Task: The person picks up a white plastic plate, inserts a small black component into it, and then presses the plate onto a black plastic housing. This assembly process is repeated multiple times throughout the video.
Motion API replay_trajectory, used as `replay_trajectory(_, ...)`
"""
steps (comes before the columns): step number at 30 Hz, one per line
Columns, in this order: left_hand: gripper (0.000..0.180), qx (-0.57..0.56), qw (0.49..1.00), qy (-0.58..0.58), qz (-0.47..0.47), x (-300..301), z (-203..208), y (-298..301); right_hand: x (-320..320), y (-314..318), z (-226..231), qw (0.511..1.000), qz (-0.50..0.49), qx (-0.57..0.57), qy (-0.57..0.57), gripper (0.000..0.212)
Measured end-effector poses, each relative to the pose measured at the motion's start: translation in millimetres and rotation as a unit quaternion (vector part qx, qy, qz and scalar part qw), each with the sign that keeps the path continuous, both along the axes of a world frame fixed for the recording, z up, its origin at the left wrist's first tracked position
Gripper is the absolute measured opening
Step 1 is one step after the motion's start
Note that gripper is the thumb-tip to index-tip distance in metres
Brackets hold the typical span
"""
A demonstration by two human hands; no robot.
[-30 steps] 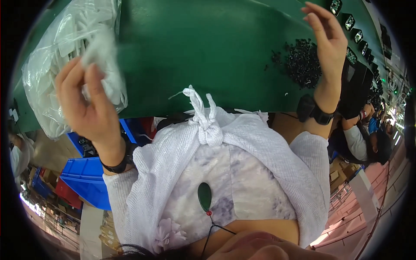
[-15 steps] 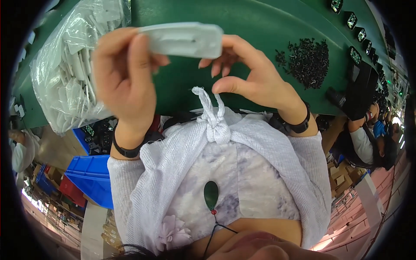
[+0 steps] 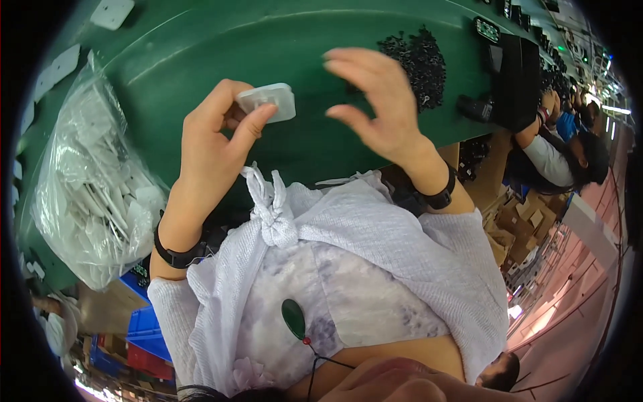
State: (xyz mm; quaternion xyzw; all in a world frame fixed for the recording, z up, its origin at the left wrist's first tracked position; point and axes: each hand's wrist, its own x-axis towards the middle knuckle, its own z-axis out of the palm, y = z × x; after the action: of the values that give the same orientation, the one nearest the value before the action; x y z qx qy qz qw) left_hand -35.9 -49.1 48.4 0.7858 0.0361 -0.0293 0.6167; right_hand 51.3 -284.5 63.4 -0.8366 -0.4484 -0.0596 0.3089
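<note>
Between the thumb and fingers of my left hand [image 3: 218, 130] is a white plastic cover [image 3: 281, 102], thin and round-cornered, held above the green work surface [image 3: 201, 40]. My right hand [image 3: 378, 100] is apart from it, to the right, with fingers spread, thumb out and nothing in it; its fingertips are slightly blurred. Just beyond that hand lies a heap of small black parts [image 3: 429, 70]. A clear plastic bag [image 3: 94, 181] filled with similar white pieces rests on the surface to the left of my left hand.
White covers [image 3: 59, 70] lie along the far left. At the right stand a black box-like object [image 3: 519, 84] and a small circuit board [image 3: 487, 29]. Blue bins [image 3: 147, 331] are below the left edge. A co-worker [image 3: 549, 157] sits at the right; cardboard boxes [image 3: 526, 218] stand nearby.
The white cover has tilted and moved lower in my left hand. My right hand has come away from it toward the black heap, its fingers spreading. The whole view has shifted.
</note>
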Motion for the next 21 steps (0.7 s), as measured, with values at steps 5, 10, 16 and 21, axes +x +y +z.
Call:
replay_trajectory(5,0.022,-0.225,0.972,0.070,0.015,-5,-19,-1,-10,-88,-34,0.956,-0.284,-0.013,-0.076,0.049)
replay_trajectory(10,0.024,-0.262,0.959,0.108,0.008,12,-13,-13,-12,-102,-68,0.916,-0.399,0.036,0.026,0.051)
replay_trajectory(16,0.022,-0.257,0.961,0.097,0.040,6,-25,-7,13,-64,-62,0.948,-0.315,0.046,0.027,0.046)
replay_trajectory(21,0.020,-0.199,0.977,0.069,0.031,2,-25,4,30,-52,-45,0.964,-0.266,0.011,0.006,0.027)
